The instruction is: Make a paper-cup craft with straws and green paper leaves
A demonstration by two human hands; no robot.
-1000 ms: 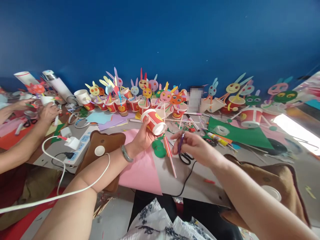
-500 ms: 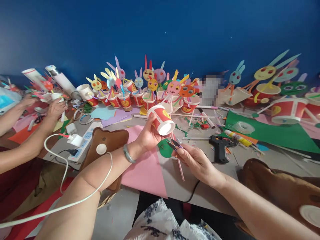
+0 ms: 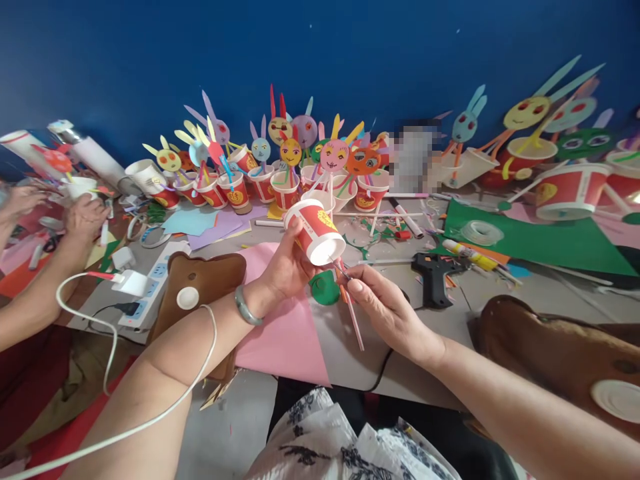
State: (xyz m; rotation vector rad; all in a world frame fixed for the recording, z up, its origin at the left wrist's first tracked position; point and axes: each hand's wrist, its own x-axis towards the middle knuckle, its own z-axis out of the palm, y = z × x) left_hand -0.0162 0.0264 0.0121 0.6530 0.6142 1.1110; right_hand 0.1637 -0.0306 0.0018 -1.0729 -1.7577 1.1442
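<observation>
The left hand (image 3: 287, 270) is closed around a red paper cup (image 3: 314, 231), which is held tilted above the table with its white base turned toward the camera and to the right. A grey-green bangle (image 3: 246, 307) is worn on the left wrist, and a white cable (image 3: 113, 320) is draped over the left forearm.

The right hand (image 3: 387, 310) is clenched around a small pointed tool (image 3: 340, 268), of which only the thin tip is visible; the kind of tool cannot be told. The tip is set against the lower edge of the cup's base. A pink straw (image 3: 354, 320) is seen just beneath the right hand, beside a green paper disc (image 3: 324, 288), which lies directly under the cup.

A pink paper sheet (image 3: 285, 333) is spread on the grey table (image 3: 550, 300) beneath both hands. A brown pouch (image 3: 200, 283) with a white round cap lies just left of the sheet, next to a white power strip (image 3: 150, 283). A black glue gun (image 3: 433, 277) lies to the right of the hands, near a glue stick (image 3: 467, 252), a tape roll (image 3: 481, 233) and a green paper sheet (image 3: 540, 243).

A row of red cups with paper rabbit heads (image 3: 290, 167) is arranged along the blue wall (image 3: 320, 53) behind the held cup. At the far left, another person's hands (image 3: 83, 217) are occupied at the same table.
</observation>
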